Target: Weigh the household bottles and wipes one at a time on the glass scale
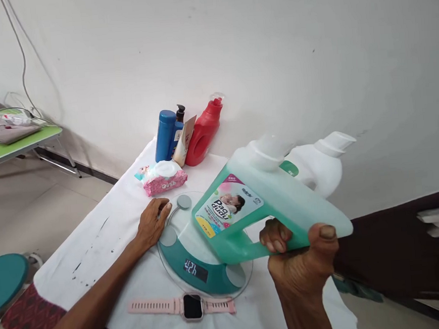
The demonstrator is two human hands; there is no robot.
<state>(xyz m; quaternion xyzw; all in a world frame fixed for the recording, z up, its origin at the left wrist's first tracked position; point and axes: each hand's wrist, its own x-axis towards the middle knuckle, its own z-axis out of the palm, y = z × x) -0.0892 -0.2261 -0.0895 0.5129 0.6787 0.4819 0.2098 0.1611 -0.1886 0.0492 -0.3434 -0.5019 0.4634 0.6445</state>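
Note:
My right hand (pixel 299 259) is wrapped round the handle of a translucent green detergent bottle (pixel 247 233), which is tilted over a round glass scale (pixel 174 259). Whether the bottle's lower edge touches the scale I cannot tell. The scale has a teal band and a lit display (pixel 195 270). My left hand (pixel 154 222) lies at the scale's left rim with its fingers stretched out, holding nothing. Below the scale lies a smartwatch (pixel 192 307) with a pink strap. A pink wipes packet (pixel 164 177) is just beyond my left hand.
Behind the packet stand a blue bottle (pixel 164 136), a dark pump bottle (pixel 180 113), a beige tube (pixel 185 144) and a red bottle (pixel 205 132). A white jug (pixel 320 164) is behind the green bottle, near the wall. A green table (pixel 20 142) and teal stool (pixel 4 280) are at left.

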